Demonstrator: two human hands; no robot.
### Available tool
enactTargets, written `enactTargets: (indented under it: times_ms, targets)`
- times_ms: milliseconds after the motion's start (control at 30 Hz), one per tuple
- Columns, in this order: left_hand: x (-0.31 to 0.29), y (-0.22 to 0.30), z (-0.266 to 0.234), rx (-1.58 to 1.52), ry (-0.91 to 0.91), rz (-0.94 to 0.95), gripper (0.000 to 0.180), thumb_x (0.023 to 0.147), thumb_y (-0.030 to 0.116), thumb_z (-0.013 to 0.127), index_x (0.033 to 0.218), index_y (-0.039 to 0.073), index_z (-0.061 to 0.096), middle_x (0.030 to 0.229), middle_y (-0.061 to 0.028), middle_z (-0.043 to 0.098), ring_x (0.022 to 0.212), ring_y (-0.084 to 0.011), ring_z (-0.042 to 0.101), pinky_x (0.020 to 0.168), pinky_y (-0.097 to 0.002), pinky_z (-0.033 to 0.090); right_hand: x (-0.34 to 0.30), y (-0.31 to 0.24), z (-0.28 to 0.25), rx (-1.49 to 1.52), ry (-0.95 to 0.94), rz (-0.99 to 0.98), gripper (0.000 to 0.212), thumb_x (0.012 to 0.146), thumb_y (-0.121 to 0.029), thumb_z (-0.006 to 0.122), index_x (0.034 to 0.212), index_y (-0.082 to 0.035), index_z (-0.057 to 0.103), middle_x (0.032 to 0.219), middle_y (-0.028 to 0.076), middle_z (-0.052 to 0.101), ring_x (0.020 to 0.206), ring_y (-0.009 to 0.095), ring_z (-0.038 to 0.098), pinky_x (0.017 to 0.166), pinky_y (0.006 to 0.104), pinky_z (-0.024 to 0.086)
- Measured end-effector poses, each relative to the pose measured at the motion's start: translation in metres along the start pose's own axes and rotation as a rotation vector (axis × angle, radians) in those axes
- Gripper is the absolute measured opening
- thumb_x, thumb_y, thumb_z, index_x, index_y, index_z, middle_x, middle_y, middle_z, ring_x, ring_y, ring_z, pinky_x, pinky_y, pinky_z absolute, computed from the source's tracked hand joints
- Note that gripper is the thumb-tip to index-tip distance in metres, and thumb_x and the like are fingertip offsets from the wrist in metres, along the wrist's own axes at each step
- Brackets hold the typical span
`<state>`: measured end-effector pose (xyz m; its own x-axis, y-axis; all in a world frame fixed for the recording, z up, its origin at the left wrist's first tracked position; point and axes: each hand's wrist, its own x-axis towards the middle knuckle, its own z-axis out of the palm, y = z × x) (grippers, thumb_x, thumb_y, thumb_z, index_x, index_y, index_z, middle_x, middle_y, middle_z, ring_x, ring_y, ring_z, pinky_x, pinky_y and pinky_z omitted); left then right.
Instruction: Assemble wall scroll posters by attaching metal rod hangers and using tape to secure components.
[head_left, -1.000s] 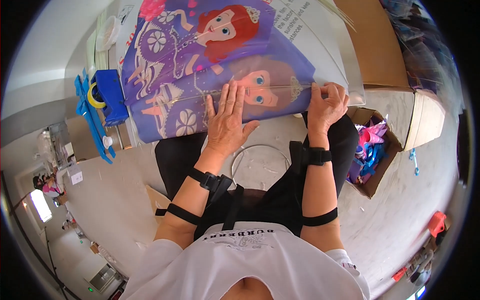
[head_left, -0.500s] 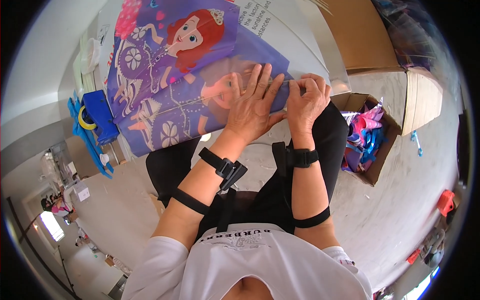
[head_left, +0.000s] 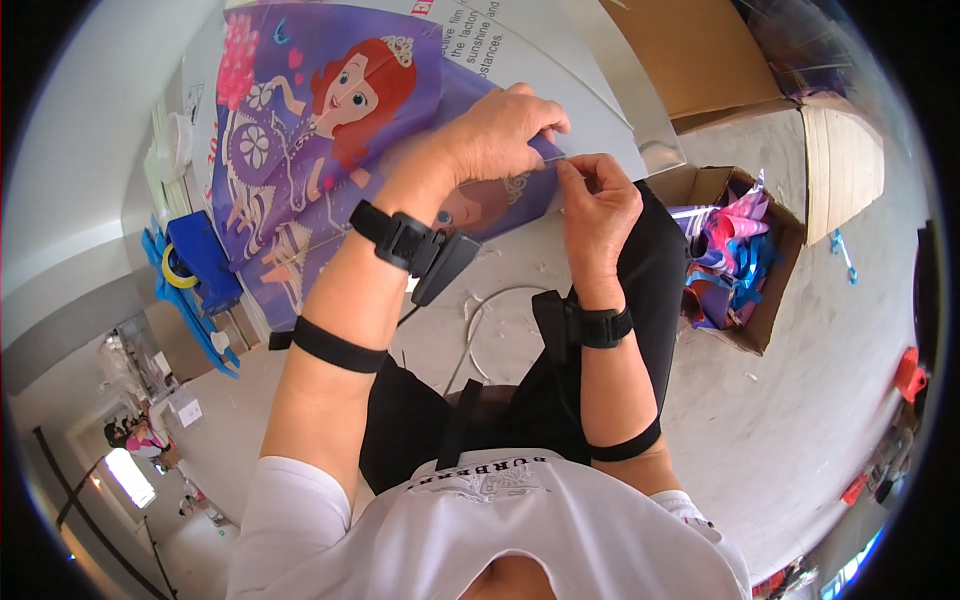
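A purple sheet printed with a red-haired cartoon princess (head_left: pixel 285 130) lies folded over on the work surface, its lower part creased. My left hand (head_left: pixel 500 135) is closed at the sheet's right corner, fingers curled and thumb below, with the sheet's edge between them. Just to its right, my right hand (head_left: pixel 600 210) pinches the end of a thin pale rod or cord (head_left: pixel 558 159) at the same corner. My left forearm and wrist hide part of the lower princess figure.
White printed board (head_left: pixel 500 50) lies beneath the sheet. On the left stands a blue tape dispenser (head_left: pixel 205 265) with yellow tape. At right, a carton (head_left: pixel 775 300) holds colourful scraps, beside a larger cardboard box (head_left: pixel 690 65). A cable (head_left: pixel 475 320) lies on the floor between my legs.
My left hand has lifted from lying flat on the sheet and curled its fingers at the right corner. My right hand has shifted slightly toward me, still pinching. The sheet's lower edge has moved up.
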<state>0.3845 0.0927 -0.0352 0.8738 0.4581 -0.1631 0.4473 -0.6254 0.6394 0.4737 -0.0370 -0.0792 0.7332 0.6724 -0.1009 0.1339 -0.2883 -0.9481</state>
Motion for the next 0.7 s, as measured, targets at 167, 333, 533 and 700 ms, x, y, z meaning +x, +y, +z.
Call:
enactTargets:
  times_ms: [167,333,533,700]
  targets:
    - [0.020,0.000,-0.006,-0.097,-0.306,-0.106,0.023,0.064,0.006,0.067,0.086,0.005,0.063,0.086,-0.0056,0.060,0.086,-0.0220,0.054,0.079,-0.0322,0.045,-0.004,0.000,0.004,0.359,-0.054,0.163,0.006,0.075,0.000,0.066,0.074,0.004,0.061,0.062,0.003,0.060,0.051,0.006,0.051,0.048,0.0215,0.043]
    - [0.025,-0.003,-0.006,-0.113,-0.284,-0.017,0.014,0.068,0.006,0.064,0.080,0.001,0.061,0.075,-0.0085,0.058,0.073,-0.0220,0.054,0.066,-0.0334,0.046,-0.006,0.000,0.006,0.443,-0.044,0.224,0.006,0.076,0.002,0.066,0.075,0.004,0.060,0.064,0.003,0.060,0.051,0.006,0.052,0.046,0.0205,0.043]
    - [0.028,-0.002,-0.021,0.061,-0.386,-0.096,0.011,0.072,0.007,0.060,0.078,-0.002,0.060,0.067,-0.0119,0.058,0.065,-0.0221,0.054,0.061,-0.0334,0.045,-0.004,-0.002,0.005,0.452,-0.055,0.253,0.008,0.074,0.004,0.066,0.074,0.003,0.058,0.064,0.005,0.060,0.050,0.007,0.053,0.044,0.0211,0.043]
    - [0.030,-0.001,-0.024,0.075,-0.420,-0.126,0.013,0.073,0.008,0.058,0.079,-0.004,0.059,0.064,-0.0131,0.057,0.059,-0.0225,0.053,0.059,-0.0335,0.043,-0.004,-0.002,0.007,0.419,-0.058,0.244,0.007,0.074,0.006,0.065,0.073,0.004,0.058,0.062,0.006,0.060,0.048,0.009,0.055,0.045,0.0218,0.044]
